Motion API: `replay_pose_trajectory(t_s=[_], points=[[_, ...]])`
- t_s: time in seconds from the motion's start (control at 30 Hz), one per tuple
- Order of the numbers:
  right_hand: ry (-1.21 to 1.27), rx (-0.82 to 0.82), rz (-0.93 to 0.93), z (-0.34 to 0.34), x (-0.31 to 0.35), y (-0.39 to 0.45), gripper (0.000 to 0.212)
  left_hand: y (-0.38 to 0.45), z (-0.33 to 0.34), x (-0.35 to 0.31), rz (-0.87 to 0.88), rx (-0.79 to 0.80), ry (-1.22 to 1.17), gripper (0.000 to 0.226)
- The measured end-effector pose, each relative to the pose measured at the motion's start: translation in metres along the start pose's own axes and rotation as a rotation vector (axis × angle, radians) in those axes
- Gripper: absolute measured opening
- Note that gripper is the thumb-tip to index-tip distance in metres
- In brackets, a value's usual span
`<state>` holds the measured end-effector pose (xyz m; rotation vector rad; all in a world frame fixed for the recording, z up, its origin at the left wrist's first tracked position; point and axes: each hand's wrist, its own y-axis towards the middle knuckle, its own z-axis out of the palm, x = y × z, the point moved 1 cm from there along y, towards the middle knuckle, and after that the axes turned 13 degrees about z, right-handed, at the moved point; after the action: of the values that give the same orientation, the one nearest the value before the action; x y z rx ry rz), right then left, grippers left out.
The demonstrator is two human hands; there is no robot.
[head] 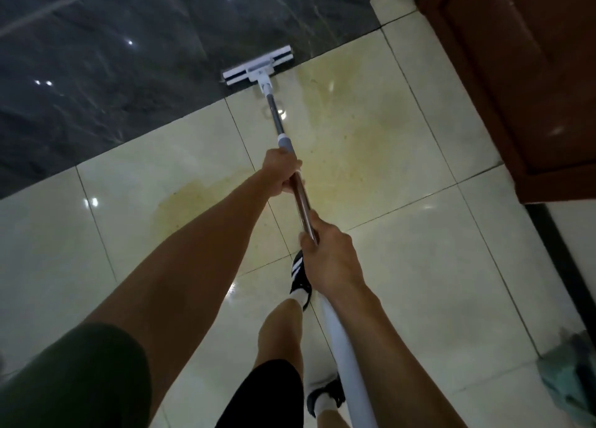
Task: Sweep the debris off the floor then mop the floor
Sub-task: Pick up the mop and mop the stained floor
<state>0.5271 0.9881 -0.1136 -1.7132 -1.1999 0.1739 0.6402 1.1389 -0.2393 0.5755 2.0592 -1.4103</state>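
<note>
Both hands are clenched round the mop pole, right hand nearer, left hand ahead; the mop head lies straight ahead.

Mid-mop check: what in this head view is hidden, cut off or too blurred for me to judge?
- Mop head underside: pressed to the floor, pad state hidden.
- Mop handle top end: cut off by the bottom edge.
- Greenish cloth: blurred, cut off by the right edge; unidentifiable.
- Wooden cabinet: cropped at the top and right.
- Handle under left hand and right hand: covered by fingers.
</note>
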Motion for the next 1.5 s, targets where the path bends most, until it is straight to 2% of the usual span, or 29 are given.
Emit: replay_pose_trajectory(t_s=[0.07, 0.17, 0.3, 0.67, 0.83, 1.0, 1.17, 1.33, 1.5], points=[[0.014, 0.005, 0.023, -0.005, 0.032, 0.025, 0.045, 0.028, -0.011, -0.026, 0.005, -0.014, 0.004, 0.022], [0.075, 0.014, 0.039, -0.01, 0.067, 0.052, 0.045, 0.06, -0.024, -0.057, 0.018, -0.032, 0.011, 0.034], [0.065, 0.023, 0.064, -0.009, 0.069, 0.053, 0.048, 0.067, -0.026, -0.058, -0.02, -0.003, 0.018, 0.033], [0.13, 0.087, 0.105, -0.004, -0.024, -0.014, 0.05, -0.014, 0.018, -0.006, -0.046, 0.078, 0.073, 0.023], [0.16, 0.077, 0.107, -0.008, -0.113, -0.073, 0.05, -0.09, 0.069, 0.045, -0.05, 0.143, 0.115, 0.016], [0.144, 0.076, 0.114, -0.012, -0.216, -0.136, 0.047, -0.176, 0.134, 0.106, -0.054, 0.167, 0.141, 0.026], [0.155, 0.077, 0.145, -0.023, -0.292, -0.186, 0.047, -0.247, 0.18, 0.141, -0.087, 0.203, 0.139, 0.024], [0.167, 0.076, 0.155, -0.029, -0.319, -0.209, 0.05, -0.282, 0.196, 0.156, -0.071, 0.21, 0.121, 0.026], [0.152, 0.047, 0.062, -0.036, -0.298, -0.189, 0.047, -0.267, 0.192, 0.142, 0.012, 0.107, 0.134, 0.026]])
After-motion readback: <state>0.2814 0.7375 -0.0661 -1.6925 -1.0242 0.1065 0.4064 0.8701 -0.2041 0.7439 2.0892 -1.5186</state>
